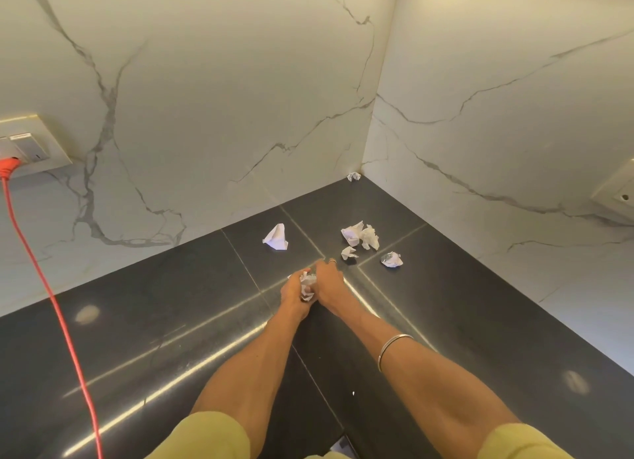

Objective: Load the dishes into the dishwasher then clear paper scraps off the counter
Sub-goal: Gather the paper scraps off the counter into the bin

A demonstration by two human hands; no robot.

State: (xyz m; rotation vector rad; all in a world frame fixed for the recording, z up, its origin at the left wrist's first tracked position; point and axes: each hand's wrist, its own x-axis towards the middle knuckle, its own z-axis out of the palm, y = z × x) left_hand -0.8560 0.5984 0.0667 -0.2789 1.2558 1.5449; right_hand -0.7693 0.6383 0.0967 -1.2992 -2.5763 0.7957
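While your left hand (295, 292) gripped crumpled paper (307, 284) | right hand (328, 280), fingers curled, grip unclear, sat nearer | loose scraps (360, 236) lay ahead-right on the bench (463, 304).

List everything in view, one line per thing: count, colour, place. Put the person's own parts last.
loose paper scraps: five, white, on the counter beyond the hands, one in the far corner
held paper wad: one, white, between both hands
counter: one, black, polished
walls: two, white marble, meeting at the corner
sockets: two, cream, left and right walls
cable: one, orange, plugged in left
bangle: one, silver, right forearm
left hand: gripping the wad
right hand: curled on the wad
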